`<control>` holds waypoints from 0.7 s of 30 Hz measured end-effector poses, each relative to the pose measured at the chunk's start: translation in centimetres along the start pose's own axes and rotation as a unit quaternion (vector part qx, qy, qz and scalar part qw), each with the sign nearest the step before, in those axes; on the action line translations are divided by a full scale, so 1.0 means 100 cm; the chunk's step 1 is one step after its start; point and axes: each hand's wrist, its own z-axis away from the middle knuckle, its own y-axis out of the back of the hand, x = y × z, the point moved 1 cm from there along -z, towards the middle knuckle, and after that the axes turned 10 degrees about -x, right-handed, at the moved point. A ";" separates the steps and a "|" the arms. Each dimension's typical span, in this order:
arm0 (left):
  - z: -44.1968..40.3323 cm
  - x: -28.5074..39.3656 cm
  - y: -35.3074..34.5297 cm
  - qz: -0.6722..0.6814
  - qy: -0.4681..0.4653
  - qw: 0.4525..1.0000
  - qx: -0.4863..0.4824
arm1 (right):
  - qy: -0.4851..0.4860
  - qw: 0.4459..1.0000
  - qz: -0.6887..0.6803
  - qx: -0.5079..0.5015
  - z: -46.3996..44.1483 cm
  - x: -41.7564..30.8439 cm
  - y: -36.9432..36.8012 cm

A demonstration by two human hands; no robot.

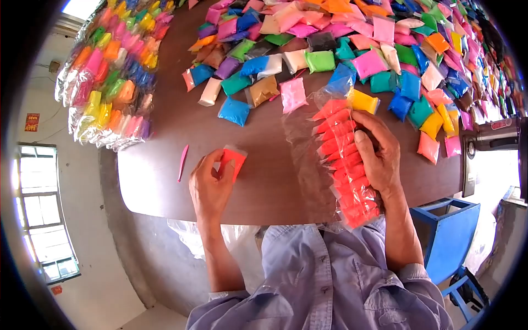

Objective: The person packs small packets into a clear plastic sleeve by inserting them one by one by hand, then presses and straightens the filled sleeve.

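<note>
Pinching a red packet (235,160) in left hand (210,179), kinda left of the packed bag (345,168) gripped in right hand (382,157), lengthwise near-to-far.

At nine o'clock a pale wall (82,165) is being broken by a barred window (48,214), through which bright light is being let in; glare is being thrown on the brown table (264,190), and blue furniture (452,236) is being glimpsed at four o'clock
</note>
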 end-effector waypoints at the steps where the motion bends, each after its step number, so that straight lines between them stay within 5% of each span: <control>1: 0.001 0.002 0.000 0.070 0.013 0.997 -0.030 | -0.002 1.000 -0.004 0.002 0.001 0.001 0.001; 10: -0.007 0.058 -0.011 0.361 -0.016 0.925 -0.115 | -0.009 1.000 0.001 0.010 0.003 0.004 0.001; 18: -0.036 0.093 -0.074 0.351 -0.105 0.929 -0.059 | -0.015 1.000 -0.002 0.011 0.002 0.001 0.002; 21: -0.038 0.104 -0.075 0.401 -0.071 0.912 -0.034 | -0.020 1.000 0.006 0.011 0.002 0.001 0.002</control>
